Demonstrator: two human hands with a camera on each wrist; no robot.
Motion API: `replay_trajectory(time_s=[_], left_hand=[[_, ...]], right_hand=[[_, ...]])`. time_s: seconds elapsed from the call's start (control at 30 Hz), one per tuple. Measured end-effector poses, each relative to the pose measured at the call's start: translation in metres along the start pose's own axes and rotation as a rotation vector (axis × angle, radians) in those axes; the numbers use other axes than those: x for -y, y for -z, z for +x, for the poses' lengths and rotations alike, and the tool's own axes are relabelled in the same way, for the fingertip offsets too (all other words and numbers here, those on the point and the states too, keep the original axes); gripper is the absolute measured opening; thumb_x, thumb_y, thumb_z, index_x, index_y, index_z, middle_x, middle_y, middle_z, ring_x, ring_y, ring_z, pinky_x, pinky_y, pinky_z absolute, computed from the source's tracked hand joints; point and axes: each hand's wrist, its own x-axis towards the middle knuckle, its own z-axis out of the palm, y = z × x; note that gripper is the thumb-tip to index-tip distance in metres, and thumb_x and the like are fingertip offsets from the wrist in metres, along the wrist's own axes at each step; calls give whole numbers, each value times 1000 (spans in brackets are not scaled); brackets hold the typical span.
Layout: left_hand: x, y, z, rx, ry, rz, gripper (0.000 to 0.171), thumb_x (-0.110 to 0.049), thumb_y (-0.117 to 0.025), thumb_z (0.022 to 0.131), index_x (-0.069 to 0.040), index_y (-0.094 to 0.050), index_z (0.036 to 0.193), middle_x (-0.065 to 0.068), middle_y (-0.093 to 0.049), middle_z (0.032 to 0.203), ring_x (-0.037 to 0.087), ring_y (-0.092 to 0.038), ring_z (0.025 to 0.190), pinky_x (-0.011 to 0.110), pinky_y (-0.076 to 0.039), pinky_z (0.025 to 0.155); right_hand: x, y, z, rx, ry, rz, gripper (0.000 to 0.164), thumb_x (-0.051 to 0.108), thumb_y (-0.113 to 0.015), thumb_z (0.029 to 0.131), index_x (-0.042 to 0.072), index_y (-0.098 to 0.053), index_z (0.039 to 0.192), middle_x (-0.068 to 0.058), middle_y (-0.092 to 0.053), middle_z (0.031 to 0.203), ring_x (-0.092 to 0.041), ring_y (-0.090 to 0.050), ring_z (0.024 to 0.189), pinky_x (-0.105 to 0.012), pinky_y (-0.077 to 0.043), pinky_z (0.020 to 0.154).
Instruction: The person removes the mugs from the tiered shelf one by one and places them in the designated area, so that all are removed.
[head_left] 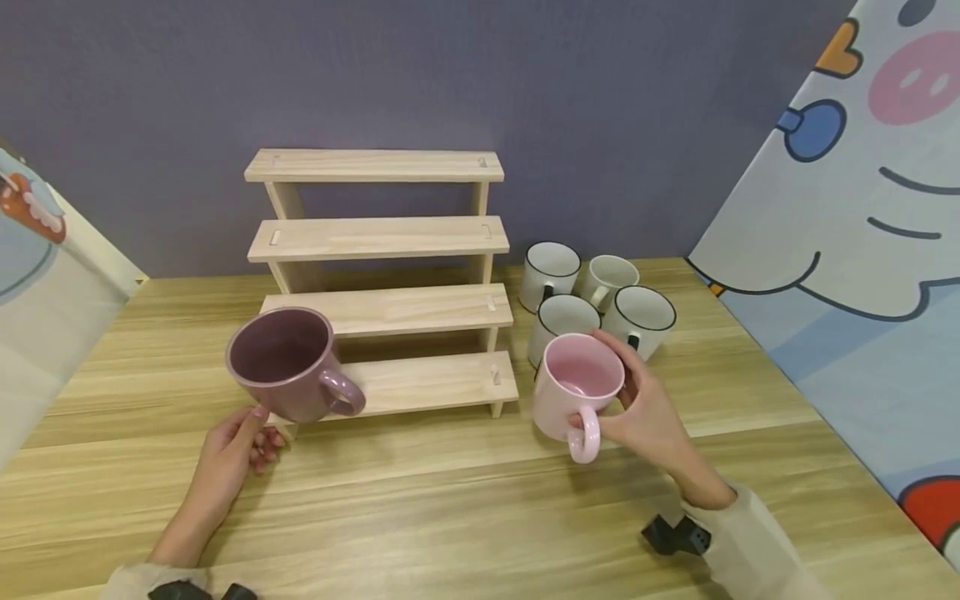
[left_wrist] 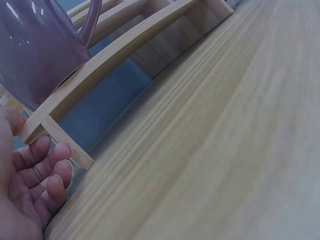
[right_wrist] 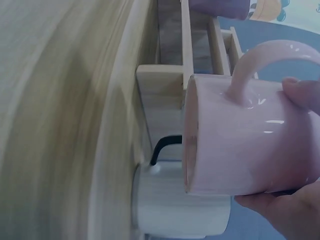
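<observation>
My right hand holds a pink mug upright, fingers around its far side and thumb at its handle. In the right wrist view, the mug hides part of a white mug behind it. A purple mug stands at the left end of the lowest board of a wooden step rack, its handle toward the right. Just below that mug, my left hand pinches the board's front left corner. Its other fingers curl loosely beside the rack's leg in the left wrist view.
Several white mugs, most with black rims, stand close together to the right of the rack. A grey-blue wall rises behind the wooden table. Panels with cartoon pictures border both sides.
</observation>
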Motion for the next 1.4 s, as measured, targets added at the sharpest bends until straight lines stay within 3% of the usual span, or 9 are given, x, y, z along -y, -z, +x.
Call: replay_trajectory(time_s=[0.6, 1.4], left_hand=[[2, 0, 1, -4, -3, 14, 30, -20, -42, 103, -18, -62, 81, -8, -61, 64, 3, -51, 52, 19, -42, 43], [3, 2, 0, 9, -26, 39, 30, -18, -40, 103, -19, -62, 84, -8, -61, 66, 5, -52, 54, 20, -42, 45]], right_hand=[[-23, 14, -7, -19, -43, -65, 94, -16, -79, 60, -8, -32, 140, -23, -44, 131, -1, -50, 110, -9, -42, 95], [-43, 24, -6, -12, -82, -101, 91, -15, -79, 61, -10, -30, 138, -24, -44, 129, 2, -48, 109, -7, -41, 92]])
